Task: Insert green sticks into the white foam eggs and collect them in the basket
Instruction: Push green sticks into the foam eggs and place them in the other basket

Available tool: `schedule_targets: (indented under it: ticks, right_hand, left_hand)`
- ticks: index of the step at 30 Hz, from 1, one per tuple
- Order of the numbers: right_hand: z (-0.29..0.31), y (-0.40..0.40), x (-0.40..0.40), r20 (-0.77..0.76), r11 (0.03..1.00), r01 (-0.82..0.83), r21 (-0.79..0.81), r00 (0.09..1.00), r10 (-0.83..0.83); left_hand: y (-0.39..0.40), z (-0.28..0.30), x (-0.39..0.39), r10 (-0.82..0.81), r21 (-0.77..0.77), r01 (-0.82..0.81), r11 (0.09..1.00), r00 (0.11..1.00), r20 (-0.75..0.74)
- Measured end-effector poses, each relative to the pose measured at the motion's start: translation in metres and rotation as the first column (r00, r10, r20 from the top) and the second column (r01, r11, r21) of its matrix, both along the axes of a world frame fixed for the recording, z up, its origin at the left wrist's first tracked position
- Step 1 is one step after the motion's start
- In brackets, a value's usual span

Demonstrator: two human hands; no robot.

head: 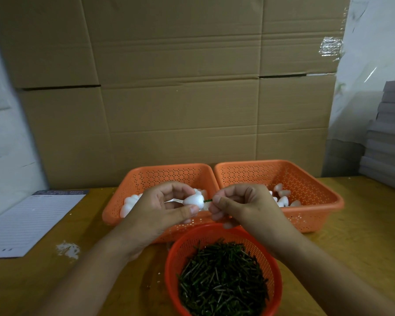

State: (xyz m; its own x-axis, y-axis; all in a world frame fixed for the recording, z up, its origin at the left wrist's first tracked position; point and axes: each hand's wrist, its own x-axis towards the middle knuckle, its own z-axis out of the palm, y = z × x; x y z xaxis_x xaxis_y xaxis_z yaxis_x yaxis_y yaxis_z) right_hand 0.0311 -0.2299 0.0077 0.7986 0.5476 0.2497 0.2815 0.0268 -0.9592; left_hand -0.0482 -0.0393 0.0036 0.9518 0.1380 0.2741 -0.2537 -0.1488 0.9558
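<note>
Foam egg point(193, 200) sits mid-frame, just above centre-bottom, held in the left hand point(162, 208) w/ thumb below and fingers curled over the top. Right hand point(240, 205) pinches a green stick point(208, 200) betw. thumb and forefinger, its tip at or just inside the egg's right end; only a short bit of green shows betw. hand and egg. We judge the push-in is underway, not done.

Risks as we see them:
- Stick goes in off-axis, so it may pierce out the egg's side or crumble the foam; white crumbs point(67, 249) already lie on the desk point(363, 236) at lower left.
- Squeezing too hard w/ the left hand could dent the egg.
- Thin stick may bend or slip in the pinch if pushed fast.
- Round red basket point(224, 233) of sticks sits right under the wrists at bottom centre; a dropped forearm could tip it.
- Two orange baskets behind, left one point(146, 176) and right one point(306, 179), both hold white eggs; we can't tell which holds finished ones, so a mix-up is poss.

Writing: lined pad point(30, 222) at left edge has a dark header strip w/ print, too blurred to read. No brands legible on the cardboard point(180, 87) behind.
</note>
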Motion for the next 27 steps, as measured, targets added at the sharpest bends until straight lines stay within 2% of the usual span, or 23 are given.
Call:
schedule_targets:
  ticks: [15,27]
  right_hand:
    - [-0.0038,0.0029,-0.0013,0.078,0.999,-0.003,-0.046,0.997,0.007]
    - [-0.0065,0.0063,-0.0040,0.049,0.998,0.020,-0.053,0.999,-0.017]
  left_hand:
    - [-0.0019,-0.0034,0.0014,0.000,-0.008,0.000,1.000,1.000,0.010]
    - [-0.0021,-0.0054,0.0019,0.015,-0.008,-0.015,1.000,1.000,0.006]
